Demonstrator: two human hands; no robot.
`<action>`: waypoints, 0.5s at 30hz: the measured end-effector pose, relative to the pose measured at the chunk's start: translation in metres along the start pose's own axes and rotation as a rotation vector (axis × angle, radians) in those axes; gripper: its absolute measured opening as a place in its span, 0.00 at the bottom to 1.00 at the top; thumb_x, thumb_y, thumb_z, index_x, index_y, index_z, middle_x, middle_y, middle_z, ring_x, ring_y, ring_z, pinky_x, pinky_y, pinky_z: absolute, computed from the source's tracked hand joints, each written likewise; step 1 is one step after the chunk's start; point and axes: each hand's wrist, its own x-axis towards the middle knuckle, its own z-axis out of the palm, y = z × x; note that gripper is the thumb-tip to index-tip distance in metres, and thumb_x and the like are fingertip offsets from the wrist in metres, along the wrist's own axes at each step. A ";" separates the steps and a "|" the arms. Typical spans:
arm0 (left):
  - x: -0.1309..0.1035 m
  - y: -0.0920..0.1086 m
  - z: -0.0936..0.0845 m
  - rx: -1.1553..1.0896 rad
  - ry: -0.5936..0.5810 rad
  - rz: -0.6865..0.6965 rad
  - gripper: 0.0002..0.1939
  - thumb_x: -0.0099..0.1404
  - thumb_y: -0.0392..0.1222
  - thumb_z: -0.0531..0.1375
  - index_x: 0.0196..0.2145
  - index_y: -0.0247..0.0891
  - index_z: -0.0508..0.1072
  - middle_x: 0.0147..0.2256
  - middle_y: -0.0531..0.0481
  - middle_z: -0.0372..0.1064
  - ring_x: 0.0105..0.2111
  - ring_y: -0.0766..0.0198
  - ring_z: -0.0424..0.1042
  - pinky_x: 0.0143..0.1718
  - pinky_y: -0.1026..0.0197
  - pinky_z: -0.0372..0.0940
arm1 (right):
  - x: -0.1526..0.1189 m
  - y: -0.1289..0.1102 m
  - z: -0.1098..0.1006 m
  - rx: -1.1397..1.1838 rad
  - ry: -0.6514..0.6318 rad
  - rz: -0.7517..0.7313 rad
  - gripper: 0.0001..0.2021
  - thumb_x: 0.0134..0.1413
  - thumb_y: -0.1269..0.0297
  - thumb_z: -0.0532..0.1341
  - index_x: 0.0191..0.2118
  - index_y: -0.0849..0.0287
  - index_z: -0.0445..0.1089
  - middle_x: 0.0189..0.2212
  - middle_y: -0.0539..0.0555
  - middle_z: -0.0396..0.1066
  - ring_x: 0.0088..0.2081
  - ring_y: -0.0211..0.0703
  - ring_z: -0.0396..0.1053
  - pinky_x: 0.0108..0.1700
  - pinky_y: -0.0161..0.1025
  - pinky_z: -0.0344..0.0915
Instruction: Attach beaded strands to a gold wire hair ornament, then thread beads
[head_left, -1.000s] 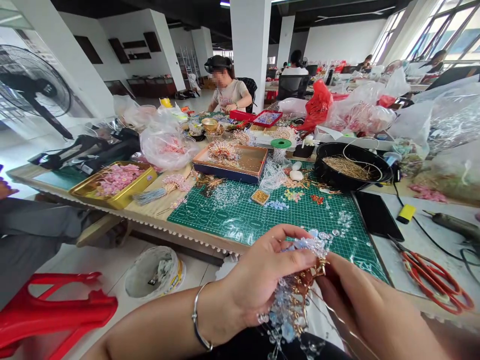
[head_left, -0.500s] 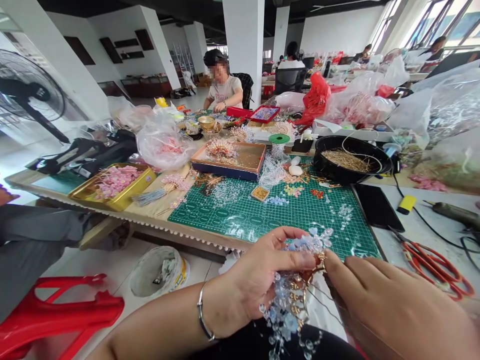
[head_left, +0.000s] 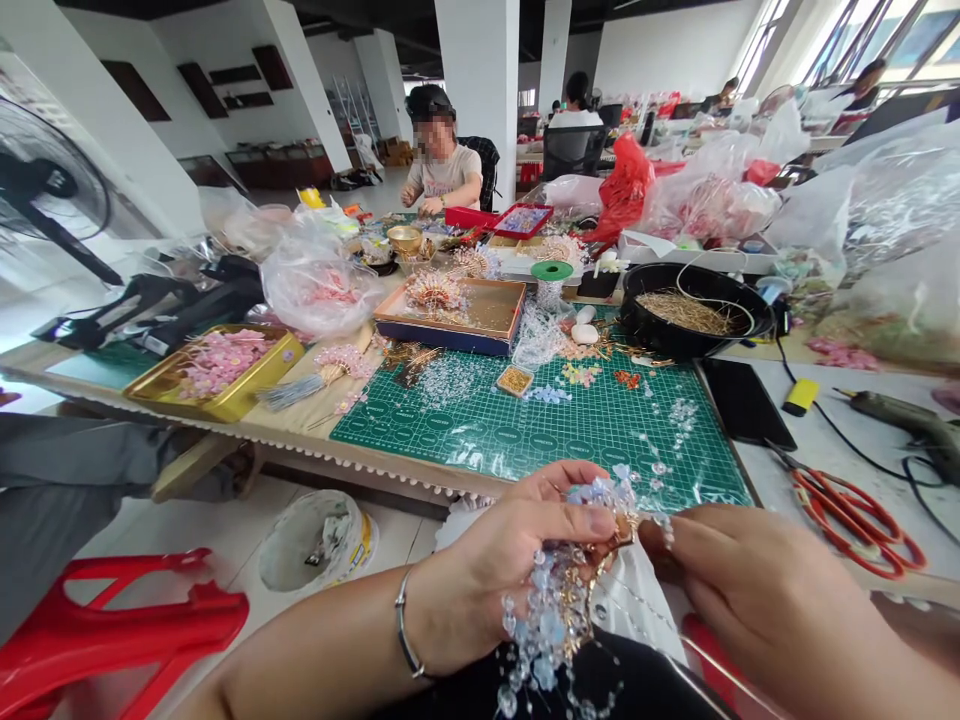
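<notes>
My left hand (head_left: 517,550) is closed round a beaded hair ornament (head_left: 551,610), which has a gold openwork frame, pale blue flowers and clear beads. Sprays of beads hang from it below my palm. At its right edge, my right hand (head_left: 765,575) is curled in a pinch, its fingertips close to the gold frame and a few small pearly beads. A thin wire (head_left: 645,612) slants from the ornament down beneath my right hand; my fingers partly hide where they grip it. Both hands are over my lap, in front of the green cutting mat (head_left: 480,440).
On the mat lie loose beads, a small box of gold beads (head_left: 515,380) and a bead spool (head_left: 551,272). Orange-handled scissors (head_left: 855,520), a phone (head_left: 748,403) and a glue gun (head_left: 907,420) lie right. A gold tin (head_left: 225,400) holds pink flowers. A co-worker (head_left: 446,170) sits opposite.
My right hand has gone from flat, outstretched fingers to a curled pinch and moved slightly right. The ornament has tilted and shifted a little left and down in my left hand.
</notes>
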 end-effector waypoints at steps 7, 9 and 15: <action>0.000 0.003 -0.003 0.092 -0.111 0.074 0.23 0.55 0.31 0.65 0.48 0.38 0.63 0.25 0.53 0.68 0.20 0.72 0.66 0.20 0.72 0.57 | 0.001 -0.005 -0.010 0.750 -0.096 0.459 0.13 0.53 0.67 0.51 0.25 0.55 0.71 0.23 0.48 0.73 0.25 0.38 0.69 0.28 0.31 0.65; 0.000 0.004 -0.003 0.091 -0.128 0.065 0.24 0.56 0.31 0.64 0.49 0.39 0.63 0.26 0.53 0.68 0.21 0.72 0.66 0.20 0.72 0.58 | 0.004 -0.009 -0.012 0.837 -0.057 0.537 0.12 0.50 0.65 0.53 0.22 0.55 0.71 0.22 0.49 0.72 0.25 0.39 0.69 0.28 0.32 0.65; -0.002 0.006 -0.001 0.121 -0.178 0.029 0.29 0.51 0.32 0.68 0.49 0.35 0.64 0.27 0.53 0.67 0.21 0.73 0.65 0.21 0.72 0.57 | 0.010 -0.018 -0.011 1.207 -0.117 0.745 0.10 0.44 0.65 0.55 0.19 0.55 0.70 0.18 0.49 0.65 0.21 0.36 0.60 0.24 0.32 0.57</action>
